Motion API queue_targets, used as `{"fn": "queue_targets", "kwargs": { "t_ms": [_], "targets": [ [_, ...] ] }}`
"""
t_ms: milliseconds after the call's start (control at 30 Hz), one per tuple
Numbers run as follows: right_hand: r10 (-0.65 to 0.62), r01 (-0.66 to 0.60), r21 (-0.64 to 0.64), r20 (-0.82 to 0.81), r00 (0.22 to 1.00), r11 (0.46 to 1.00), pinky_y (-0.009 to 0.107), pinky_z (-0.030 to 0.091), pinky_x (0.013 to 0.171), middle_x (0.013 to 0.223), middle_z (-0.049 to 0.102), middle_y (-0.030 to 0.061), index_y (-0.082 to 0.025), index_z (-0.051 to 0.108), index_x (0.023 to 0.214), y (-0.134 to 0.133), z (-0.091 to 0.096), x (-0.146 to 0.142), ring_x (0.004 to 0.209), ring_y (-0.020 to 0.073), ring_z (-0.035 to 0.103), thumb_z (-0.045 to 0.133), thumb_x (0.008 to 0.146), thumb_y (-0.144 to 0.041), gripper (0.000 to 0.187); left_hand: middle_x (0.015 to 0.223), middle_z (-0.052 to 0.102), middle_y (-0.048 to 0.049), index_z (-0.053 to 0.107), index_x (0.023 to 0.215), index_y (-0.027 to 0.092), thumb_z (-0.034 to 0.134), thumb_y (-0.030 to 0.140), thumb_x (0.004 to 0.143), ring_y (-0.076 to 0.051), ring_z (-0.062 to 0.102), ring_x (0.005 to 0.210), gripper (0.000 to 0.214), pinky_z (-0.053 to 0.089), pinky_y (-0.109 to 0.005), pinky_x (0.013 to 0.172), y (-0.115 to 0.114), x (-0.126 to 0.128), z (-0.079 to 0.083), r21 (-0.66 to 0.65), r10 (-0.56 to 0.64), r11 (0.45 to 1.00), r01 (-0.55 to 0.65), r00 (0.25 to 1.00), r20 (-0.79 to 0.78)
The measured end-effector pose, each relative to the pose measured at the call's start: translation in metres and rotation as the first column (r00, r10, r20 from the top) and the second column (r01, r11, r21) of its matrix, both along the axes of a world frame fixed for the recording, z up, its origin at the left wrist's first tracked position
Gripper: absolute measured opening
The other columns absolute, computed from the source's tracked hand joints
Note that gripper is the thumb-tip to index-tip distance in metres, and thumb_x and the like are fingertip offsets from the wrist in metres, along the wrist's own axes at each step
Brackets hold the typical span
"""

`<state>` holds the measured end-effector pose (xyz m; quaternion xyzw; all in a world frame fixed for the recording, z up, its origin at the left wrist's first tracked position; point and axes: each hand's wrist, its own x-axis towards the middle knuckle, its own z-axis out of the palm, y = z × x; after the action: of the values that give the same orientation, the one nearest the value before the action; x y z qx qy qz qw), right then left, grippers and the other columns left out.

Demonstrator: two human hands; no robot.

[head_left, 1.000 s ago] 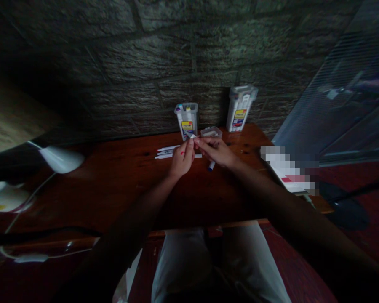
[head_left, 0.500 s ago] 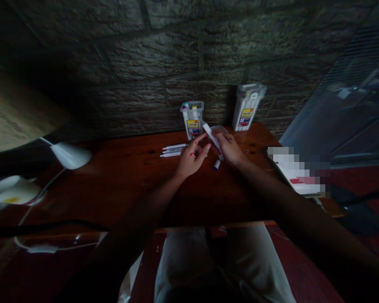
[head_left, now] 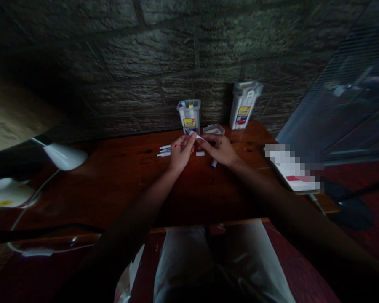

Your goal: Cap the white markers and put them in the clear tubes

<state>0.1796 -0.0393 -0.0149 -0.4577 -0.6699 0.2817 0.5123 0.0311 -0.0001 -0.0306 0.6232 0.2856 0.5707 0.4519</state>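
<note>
My left hand (head_left: 181, 155) pinches the upper end of a white marker (head_left: 198, 136), tilted in front of the near marker box. The fingers of my right hand (head_left: 221, 150) close on the lower part of the same marker. On the table below it lies a small white piece that looks like a marker cap (head_left: 200, 154). A short white-and-blue piece, perhaps another cap (head_left: 214, 164), is just under my right hand. Beside my left hand, several white markers (head_left: 164, 151) lie in a row. A red mark shows on my left hand.
A clear box of markers (head_left: 189, 117) stands by the stone wall, with a clear plastic tray or lid (head_left: 214, 129) next to it. A taller marker box (head_left: 245, 105) is farther right. At left are a lamp (head_left: 65, 156) and a white cup (head_left: 9, 191); a partly blurred-out device (head_left: 298, 179) lies right.
My left hand has closed on the marker's upper end, which has swung down and left. My right hand has shifted slightly left, and the white cap-like piece on the table is now visible.
</note>
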Motion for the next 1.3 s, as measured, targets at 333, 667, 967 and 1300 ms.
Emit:
{"fn": "queue_targets", "kwargs": {
  "t_ms": [333,667,967,1300],
  "targets": [
    [0.039,-0.145,-0.183,-0.485,0.874,0.972,0.023,0.054,0.061,0.073,0.07,-0.0035,-0.019,0.074,0.089,0.002,0.005,-0.004,0.06,0.0079,0.058,0.088,0.063,-0.036,0.034,0.052,0.048,0.0072,0.054,0.068,0.02,0.073,0.05,0.078,-0.004,0.034,0.038,0.037,0.022,-0.021,0.036,0.004,-0.002,0.006,-0.214,0.02,0.977,0.011,0.99,0.143],
    [0.05,-0.223,-0.216,-0.602,0.797,0.951,0.025,0.061,0.071,0.077,0.075,-0.0022,-0.019,0.074,0.083,0.005,-0.002,-0.006,0.07,0.0095,0.069,0.092,0.056,-0.027,0.033,0.056,0.048,0.0045,0.068,0.085,0.021,0.058,0.051,0.088,-0.006,0.032,0.039,0.031,0.023,-0.024,0.037,0.016,-0.012,0.009,-0.288,0.038,0.957,0.022,0.978,0.203],
    [0.053,-0.288,-0.274,-0.635,0.771,0.918,0.026,0.063,0.071,0.078,0.077,-0.0001,-0.019,0.075,0.083,-0.001,0.007,-0.005,0.071,0.0125,0.073,0.091,0.061,-0.03,0.029,0.058,0.05,0.0031,0.071,0.087,0.021,0.059,0.05,0.088,-0.006,0.036,0.041,0.031,0.028,-0.024,0.038,0.008,-0.006,0.008,-0.292,-0.054,0.951,0.103,0.984,0.172],
    [0.075,-0.445,-0.417,-0.657,0.75,0.793,0.018,0.062,0.066,0.086,0.077,0.0044,-0.017,0.076,0.085,-0.006,0.009,-0.003,0.073,0.0102,0.072,0.08,0.08,-0.022,0.009,0.05,0.043,0.0034,0.07,0.082,0.022,0.047,0.051,0.092,-0.009,0.037,0.04,0.038,0.024,-0.024,0.038,0.009,-0.009,0.003,-0.199,-0.101,0.974,0.111,0.993,0.062]
  ]
}}
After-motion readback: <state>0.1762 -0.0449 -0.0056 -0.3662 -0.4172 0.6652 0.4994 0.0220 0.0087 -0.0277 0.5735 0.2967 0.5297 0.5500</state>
